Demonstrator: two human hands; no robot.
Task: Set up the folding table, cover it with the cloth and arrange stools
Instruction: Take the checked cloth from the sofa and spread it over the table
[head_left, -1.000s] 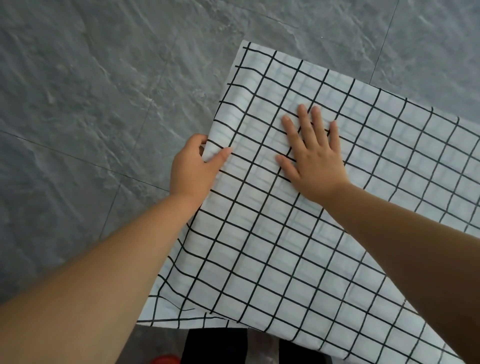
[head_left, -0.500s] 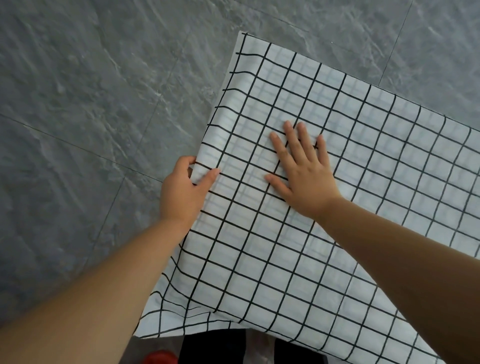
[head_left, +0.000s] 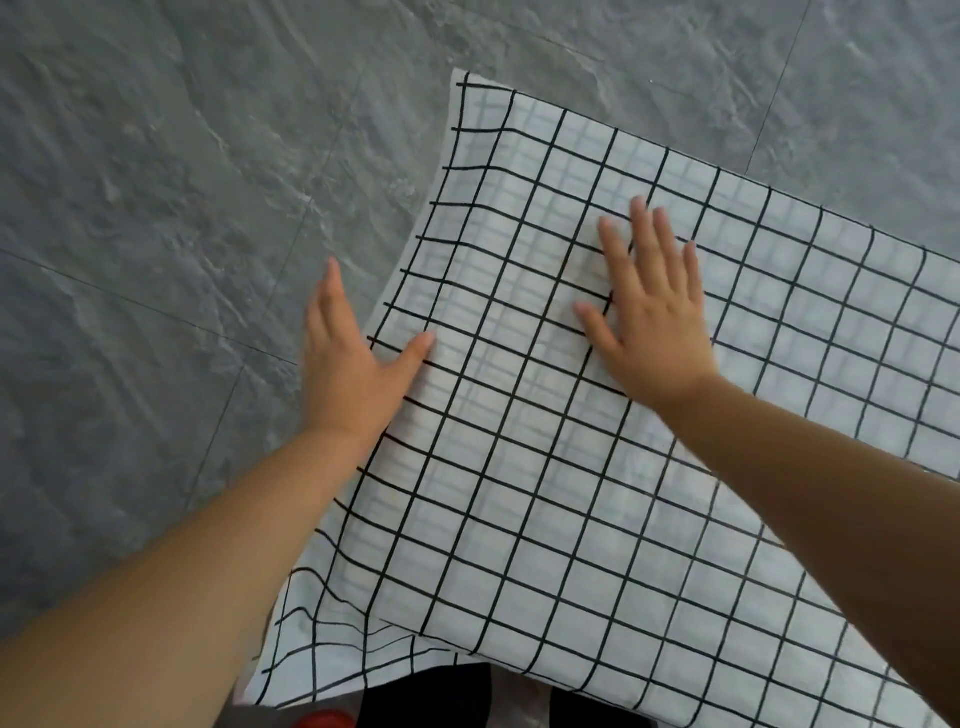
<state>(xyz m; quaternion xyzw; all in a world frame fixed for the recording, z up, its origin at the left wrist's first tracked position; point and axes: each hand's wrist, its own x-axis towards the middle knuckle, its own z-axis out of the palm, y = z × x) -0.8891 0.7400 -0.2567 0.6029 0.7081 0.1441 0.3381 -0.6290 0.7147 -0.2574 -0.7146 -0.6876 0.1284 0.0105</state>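
A white cloth with a black grid (head_left: 597, 467) covers the table, which is hidden beneath it; the cloth hangs over the left side and the near corner. My right hand (head_left: 652, 312) lies flat on the cloth with fingers spread. My left hand (head_left: 348, 358) is at the table's left edge, fingers straight and pointing away over the floor, the thumb resting on the cloth top. No stool is in view.
Grey stone-look floor tiles (head_left: 156, 234) spread to the left and beyond the table. At the bottom edge my dark trouser legs (head_left: 426, 699) show, with a small red thing (head_left: 322, 719) on the floor beside them.
My left hand let go of the cloth edge it was pinching and its fingers straightened out. My right hand stayed flat on the cloth. The view shifted slightly.
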